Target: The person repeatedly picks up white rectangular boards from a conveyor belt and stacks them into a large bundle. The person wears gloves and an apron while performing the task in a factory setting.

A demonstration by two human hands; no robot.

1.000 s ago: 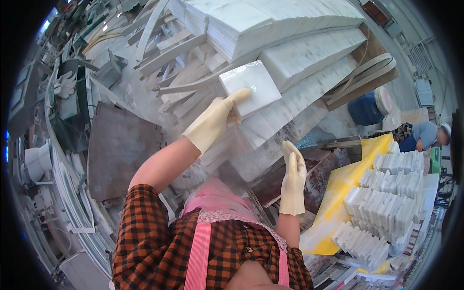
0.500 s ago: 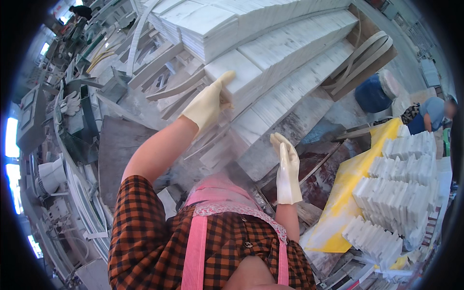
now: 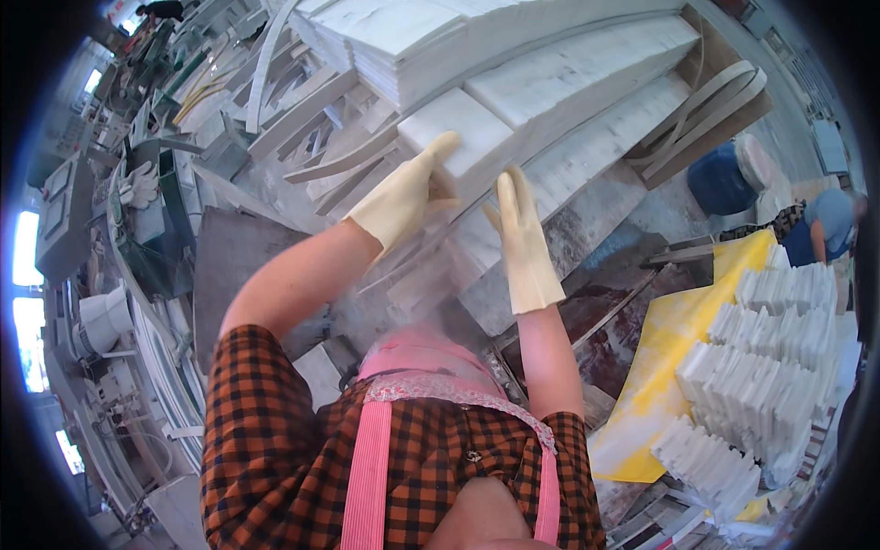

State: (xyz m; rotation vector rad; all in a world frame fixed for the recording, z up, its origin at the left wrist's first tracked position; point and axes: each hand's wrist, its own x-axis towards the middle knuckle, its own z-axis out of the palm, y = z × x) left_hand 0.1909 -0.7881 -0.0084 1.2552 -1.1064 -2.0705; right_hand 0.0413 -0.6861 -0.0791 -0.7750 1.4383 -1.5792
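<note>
my left hand (image 3: 403, 202) is stretched up and out in its pale rubber glove, arm nearly straight, fingers laid flat along the near left edge of a white stone tile (image 3: 463, 147) and pressing on it, thumb underneath, though i cannot tell how firmly it grips. my right hand (image 3: 524, 243) stands upright just right of that tile, fingers straight and together, holding nothing, tips just short of the tile's edge. beyond my fingertips run long stacks of white slabs (image 3: 587, 82). far to the right of my fingers lies a yellow sheet (image 3: 669, 357) beside rows of white blocks (image 3: 770, 367), and dusty floor lies below.
</note>
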